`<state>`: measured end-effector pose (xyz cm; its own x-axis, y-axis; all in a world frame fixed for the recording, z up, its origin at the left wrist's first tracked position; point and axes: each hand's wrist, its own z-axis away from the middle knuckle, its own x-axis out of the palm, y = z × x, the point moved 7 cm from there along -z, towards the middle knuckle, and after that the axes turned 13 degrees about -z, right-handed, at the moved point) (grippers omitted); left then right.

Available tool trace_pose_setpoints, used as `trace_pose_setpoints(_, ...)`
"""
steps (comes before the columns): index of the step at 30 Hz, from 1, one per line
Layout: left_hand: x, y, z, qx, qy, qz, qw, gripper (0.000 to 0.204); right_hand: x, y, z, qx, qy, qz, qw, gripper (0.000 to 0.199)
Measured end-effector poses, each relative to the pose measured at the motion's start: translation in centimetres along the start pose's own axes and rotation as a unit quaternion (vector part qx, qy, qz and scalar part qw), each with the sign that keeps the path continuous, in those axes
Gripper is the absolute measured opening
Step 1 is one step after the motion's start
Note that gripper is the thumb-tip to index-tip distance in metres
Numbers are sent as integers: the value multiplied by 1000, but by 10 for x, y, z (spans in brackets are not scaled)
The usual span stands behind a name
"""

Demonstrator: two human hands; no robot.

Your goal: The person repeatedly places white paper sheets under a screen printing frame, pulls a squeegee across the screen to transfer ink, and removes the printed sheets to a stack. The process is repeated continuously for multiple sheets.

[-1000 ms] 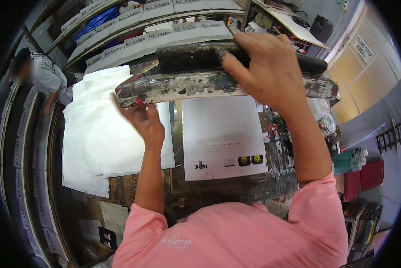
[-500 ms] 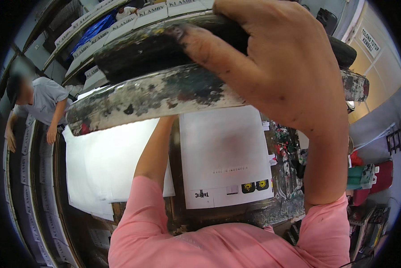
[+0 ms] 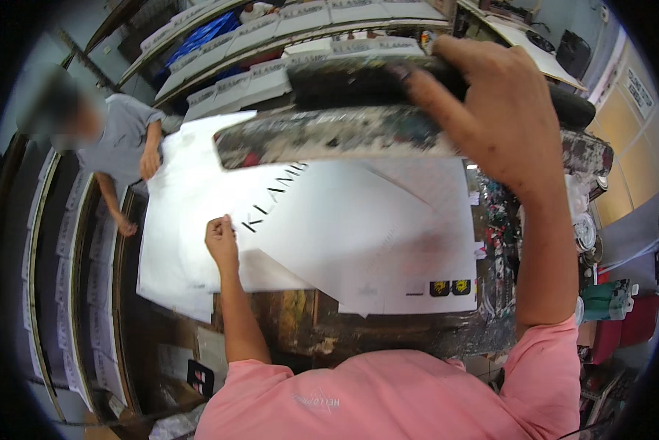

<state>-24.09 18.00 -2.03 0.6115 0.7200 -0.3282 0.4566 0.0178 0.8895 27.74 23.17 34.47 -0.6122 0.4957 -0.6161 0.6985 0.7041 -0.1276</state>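
My right hand (image 3: 498,110) is wrapped over the raised, paint-crusted frame (image 3: 329,139), its thumb on the thick black bar (image 3: 351,79) along the top. It looks like a screen-printing frame, tilted up at its near edge. Below it my left hand (image 3: 221,238) is closed in a pinch on the edge of a white sheet (image 3: 322,213) with large black lettering. That sheet slants over a flat white printed template (image 3: 388,302) with black-and-yellow squares. The raised frame hides the sheet's far part.
A stack of white sheets (image 3: 171,271) lies left of my left hand. A co-worker in a grey shirt (image 3: 127,139) stands at the left, by racks (image 3: 72,286) of printed sheets. Paint-spattered table (image 3: 502,227) shows at right; tubs and a green container (image 3: 608,299) stand beyond.
My left hand has come out from behind the frame toward the left, drawing the lettered sheet across the template. The frame stays raised in my right hand, appearing farther right.
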Motion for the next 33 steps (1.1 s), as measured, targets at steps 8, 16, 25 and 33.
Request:
trace_pose_setpoints(8,-206,-49,-34,-47,264,-256,929,34,2,-9,3,61,-64,12,996,51)
trace_pose_setpoints(16,33,77,140,416,-209,-462,755,66,6,-14,12,48,-84,82,992,52)
trace_pose_setpoints(25,95,46,159,192,-333,-422,821,57,4,-16,12,-31,-11,55,998,54)
trace_pose_setpoints(33,96,40,141,70,-426,-261,864,66,-12,-18,0,38,-24,11,999,53)
